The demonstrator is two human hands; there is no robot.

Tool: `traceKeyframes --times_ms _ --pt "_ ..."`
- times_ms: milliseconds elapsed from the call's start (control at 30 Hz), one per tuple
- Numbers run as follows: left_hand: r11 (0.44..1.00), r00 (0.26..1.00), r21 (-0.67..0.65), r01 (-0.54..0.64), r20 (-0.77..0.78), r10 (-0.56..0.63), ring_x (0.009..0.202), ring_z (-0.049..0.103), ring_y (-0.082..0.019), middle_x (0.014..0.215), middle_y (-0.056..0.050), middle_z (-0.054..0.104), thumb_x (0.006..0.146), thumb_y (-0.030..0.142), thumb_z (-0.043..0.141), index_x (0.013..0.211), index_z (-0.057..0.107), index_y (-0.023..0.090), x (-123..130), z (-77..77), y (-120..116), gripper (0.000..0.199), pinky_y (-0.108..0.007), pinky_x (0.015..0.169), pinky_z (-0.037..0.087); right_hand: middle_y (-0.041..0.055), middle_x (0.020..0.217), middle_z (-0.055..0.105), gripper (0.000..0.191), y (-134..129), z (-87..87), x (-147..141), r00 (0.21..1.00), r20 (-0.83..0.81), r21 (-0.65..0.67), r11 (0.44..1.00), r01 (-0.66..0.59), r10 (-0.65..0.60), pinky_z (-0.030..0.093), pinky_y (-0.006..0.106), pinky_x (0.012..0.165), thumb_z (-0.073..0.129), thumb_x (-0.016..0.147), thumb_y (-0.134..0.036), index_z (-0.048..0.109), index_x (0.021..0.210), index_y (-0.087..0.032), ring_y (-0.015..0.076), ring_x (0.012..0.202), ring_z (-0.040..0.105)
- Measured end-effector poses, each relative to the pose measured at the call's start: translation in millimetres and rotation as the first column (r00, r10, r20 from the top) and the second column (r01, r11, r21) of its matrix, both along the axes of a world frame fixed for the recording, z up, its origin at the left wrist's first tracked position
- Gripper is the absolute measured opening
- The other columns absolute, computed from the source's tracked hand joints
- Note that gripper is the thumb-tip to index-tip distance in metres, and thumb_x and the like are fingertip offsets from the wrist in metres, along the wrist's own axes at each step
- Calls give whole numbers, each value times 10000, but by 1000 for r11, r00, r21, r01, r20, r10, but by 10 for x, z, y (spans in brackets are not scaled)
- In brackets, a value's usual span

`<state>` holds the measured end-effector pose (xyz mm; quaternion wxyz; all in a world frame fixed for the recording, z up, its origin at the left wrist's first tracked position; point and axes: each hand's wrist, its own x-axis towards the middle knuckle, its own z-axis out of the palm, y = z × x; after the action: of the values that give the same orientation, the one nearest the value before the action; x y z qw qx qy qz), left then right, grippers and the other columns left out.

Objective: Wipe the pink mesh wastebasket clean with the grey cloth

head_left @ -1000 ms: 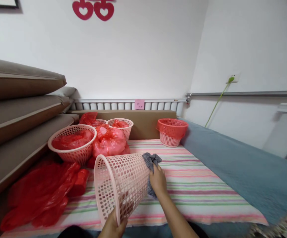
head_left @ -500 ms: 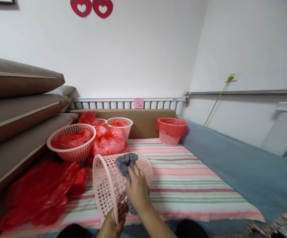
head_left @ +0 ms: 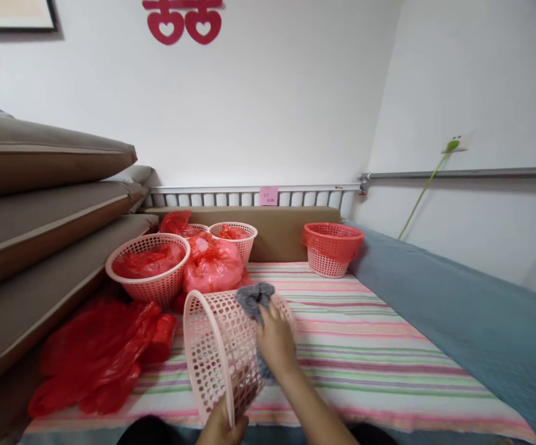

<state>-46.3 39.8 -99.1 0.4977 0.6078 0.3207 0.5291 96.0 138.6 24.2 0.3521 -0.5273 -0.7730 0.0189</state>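
Note:
A pink perforated basket (head_left: 237, 321) lies on its side over the striped cloth (head_left: 370, 364), its open mouth facing left. My left hand (head_left: 222, 425) grips the near lower part of its rim. With my right hand (head_left: 277, 340) I press a grey cloth (head_left: 255, 299) against the basket's upper side; part of the cloth hangs below that hand. Right behind the basket sits a knotted red plastic bag (head_left: 214, 266) with pink contents.
Pink baskets holding red bags (head_left: 149, 284) stand at the back left. Loose red plastic (head_left: 96, 352) lies at the left, beside stacked cushions (head_left: 54, 216). A basket with a red rim covering (head_left: 330, 250) stands at the back right, by a blue-grey raised edge (head_left: 434, 290).
The view has shifted left, so most things appear further right. My right hand and the grey cloth remain on the basket's upper side, and my left hand still holds its rim.

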Motion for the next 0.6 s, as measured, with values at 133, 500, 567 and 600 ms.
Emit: traceKeyframes --times_ms 133,500,567,600 --pt "992 993 53 115 33 -117 1326 366 -228 1446 58 415 863 249 557 1329 361 487 8 -168 -18 558 -428 1128 208 144 1212 548 429 454 -140 407 969 63 -172 954 246 -238 379 325 882 417 813 -138 542 1222 -118 256 1047 519" --pt "968 976 -224 -118 155 154 1243 473 -333 1371 -174 499 678 407 741 1351 406 222 242 824 -135 775 -498 1082 291 128 1209 556 452 438 -295 566 953 102 -145 944 297 -284 380 307 873 403 820 -135 524 1256 -122 251 1030 525" --pt "959 976 -245 -140 132 176 1230 490 -325 1358 -177 513 676 385 746 1332 430 213 253 929 -143 749 -476 1081 303 134 1227 548 454 395 -269 532 955 107 -143 946 289 -276 385 321 888 408 812 -128 533 1249 -127 260 1047 524" --pt "961 977 -240 -133 128 168 1235 487 -314 1356 -169 518 688 375 737 1328 435 217 252 921 -139 724 -464 1086 299 138 1241 540 458 353 -248 499 958 110 -142 950 278 -264 387 328 897 416 804 -122 537 1246 -127 267 1063 520"
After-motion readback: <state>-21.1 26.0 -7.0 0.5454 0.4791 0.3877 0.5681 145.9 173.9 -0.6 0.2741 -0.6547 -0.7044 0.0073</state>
